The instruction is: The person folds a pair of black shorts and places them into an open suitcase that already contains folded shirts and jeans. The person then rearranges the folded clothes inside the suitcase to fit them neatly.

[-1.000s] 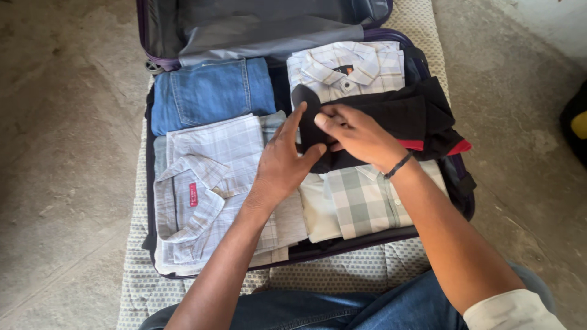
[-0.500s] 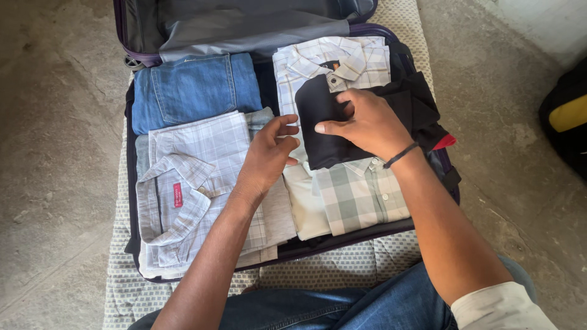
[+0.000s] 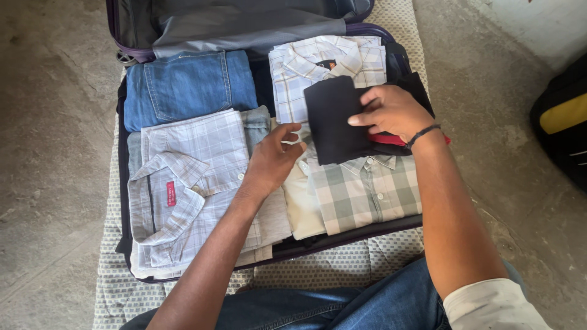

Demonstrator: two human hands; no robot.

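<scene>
Left hand (image 3: 273,160) lies palm down, fingers (image 3: 292,146) loosely curled; right hand (image 3: 391,112) is flat, fingers pointing left, thumb tucked beneath them
</scene>
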